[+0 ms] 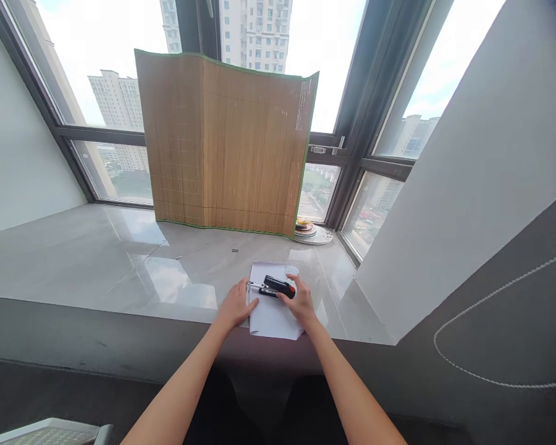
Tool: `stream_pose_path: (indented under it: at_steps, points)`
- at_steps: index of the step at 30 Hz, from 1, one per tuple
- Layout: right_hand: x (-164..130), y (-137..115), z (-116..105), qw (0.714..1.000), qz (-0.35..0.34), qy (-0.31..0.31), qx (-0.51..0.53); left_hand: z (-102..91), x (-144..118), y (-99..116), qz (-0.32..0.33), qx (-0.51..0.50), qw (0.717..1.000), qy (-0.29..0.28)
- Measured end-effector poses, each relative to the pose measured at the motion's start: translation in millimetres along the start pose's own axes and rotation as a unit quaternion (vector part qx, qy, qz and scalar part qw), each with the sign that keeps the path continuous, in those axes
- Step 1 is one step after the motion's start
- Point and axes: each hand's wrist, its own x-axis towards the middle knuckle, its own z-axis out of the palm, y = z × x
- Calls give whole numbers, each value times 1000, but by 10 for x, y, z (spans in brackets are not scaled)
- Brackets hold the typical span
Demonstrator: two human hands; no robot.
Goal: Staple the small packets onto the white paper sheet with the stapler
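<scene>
A black stapler [278, 287] with a red patch at its right end lies over white paper [275, 322] on the window sill. Its top is raised from the base, and a silver metal part sticks out to the left. My right hand [301, 303] grips the stapler's right end between thumb and fingers. At the paper's left edge rests my left hand [235, 304], thumb and forefinger apart, its fingertips close beside the metal tip. Whether they touch that tip I cannot tell. A small crumpled clear wrapper [291, 270] lies at the paper's top edge.
A small grey strip, perhaps staples [235, 250], lies on the glossy tiled sill [134, 266]. Behind it a folded bamboo mat [231, 142] stands against the window. Stacked plates [312, 234] sit by its right corner. A beaded cord [438, 337] hangs at right.
</scene>
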Motion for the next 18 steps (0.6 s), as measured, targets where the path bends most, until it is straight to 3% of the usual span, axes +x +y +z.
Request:
stream_pose_path:
  at_steps: [2, 4, 6, 8, 10, 13, 15, 18]
  points:
    - [59, -19, 31, 998, -18, -52, -18, -40, 30, 27, -9, -67, 998, 17]
    - [81, -62, 71, 996, -32, -76, -38, -96, 72, 76, -61, -199, 976, 67]
    - [47, -148, 109, 994, -72, -56, -56, -145, 111, 146, -146, -362, 912, 128]
    - [-35, -279, 134, 984, -155, -24, -80, -167, 136, 227, -226, -482, 832, 155]
    - [-130, -438, 143, 959, -256, -4, -119, -162, 145, 303, -274, -571, 764, 124]
    - [-224, -650, 133, 902, -390, -4, -187, -138, 139, 376, -291, -688, 662, 56]
    - [-242, -737, 116, 868, -447, -14, -216, -128, 128, 388, -290, -719, 630, 44]
    - [-230, -784, 86, 842, -485, -24, -236, -125, 109, 366, -303, -724, 618, 45]
